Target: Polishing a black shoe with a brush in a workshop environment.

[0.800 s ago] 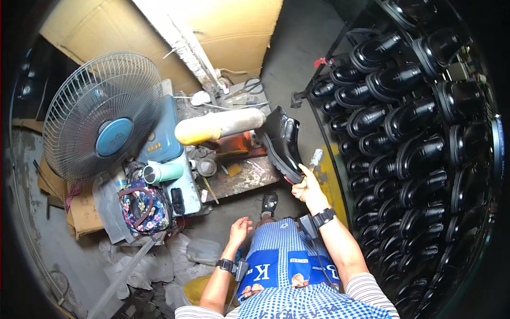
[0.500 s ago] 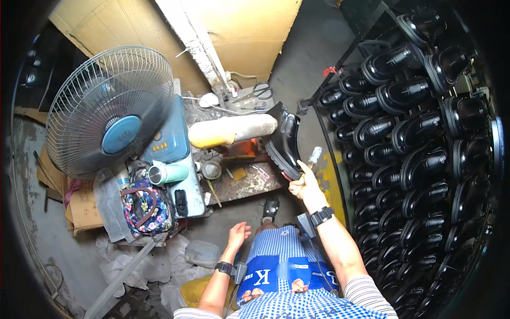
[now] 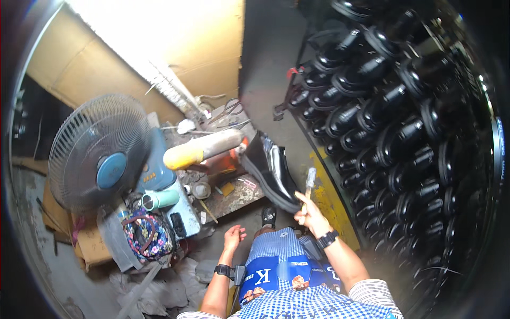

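Note:
My right hand (image 3: 313,215) is closed on a slim wooden-handled brush (image 3: 311,179) with a whitish head, pointing away from me. Its fingertips also meet the toe of a black shiny boot (image 3: 271,170) with a thick dark sole. The boot slants with its opening at the tip of a padded arm (image 3: 204,149), yellow at one end and grey at the other. I cannot tell whether the arm bears any of its weight. Held low before the apron, my left hand (image 3: 234,237) has loosely bent fingers, apart, with nothing in them.
On the left stand a large fan (image 3: 111,170), a green cup (image 3: 160,199), a black phone (image 3: 178,224) and a flowered bag (image 3: 149,235). Scissors (image 3: 231,106) lie on the worn bench (image 3: 239,200). A rack of several black shoes (image 3: 390,138) fills the right side.
The view has turned, shifting the scene. The boot has come a little toward me relative to the padded arm, along with my right hand and the brush. My left hand stays in front of the apron.

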Available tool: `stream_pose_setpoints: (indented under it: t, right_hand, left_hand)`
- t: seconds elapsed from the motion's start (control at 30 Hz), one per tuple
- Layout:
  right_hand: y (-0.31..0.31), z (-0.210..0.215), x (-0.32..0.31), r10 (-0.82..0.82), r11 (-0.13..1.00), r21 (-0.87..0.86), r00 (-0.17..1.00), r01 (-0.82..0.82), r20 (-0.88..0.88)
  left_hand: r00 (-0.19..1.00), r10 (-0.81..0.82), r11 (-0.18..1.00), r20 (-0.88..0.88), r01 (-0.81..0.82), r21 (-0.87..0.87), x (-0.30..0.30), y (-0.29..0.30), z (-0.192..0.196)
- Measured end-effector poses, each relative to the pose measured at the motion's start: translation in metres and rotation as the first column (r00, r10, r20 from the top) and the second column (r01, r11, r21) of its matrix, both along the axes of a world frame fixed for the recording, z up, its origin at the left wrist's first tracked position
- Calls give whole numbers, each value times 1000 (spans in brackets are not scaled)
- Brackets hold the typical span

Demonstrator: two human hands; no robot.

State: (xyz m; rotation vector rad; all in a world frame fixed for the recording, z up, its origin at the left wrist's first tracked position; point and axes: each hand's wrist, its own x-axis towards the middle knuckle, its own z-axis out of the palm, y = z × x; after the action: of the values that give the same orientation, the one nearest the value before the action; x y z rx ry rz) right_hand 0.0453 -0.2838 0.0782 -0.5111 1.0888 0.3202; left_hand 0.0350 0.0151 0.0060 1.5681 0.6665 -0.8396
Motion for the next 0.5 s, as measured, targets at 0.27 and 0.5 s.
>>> stream_pose_setpoints:
  t: [0.27,0.5]
  right_hand:
    - [-93,47,-205,-93,953,-259,968,154,231]
    - [-40,49,-426,-673,640,-266,693,721,259]
  left_hand:
    - [976,-217,973,33,219,-77,27,-53,9]
    - [841,-537,835,62,540,-104,40,-111,23]
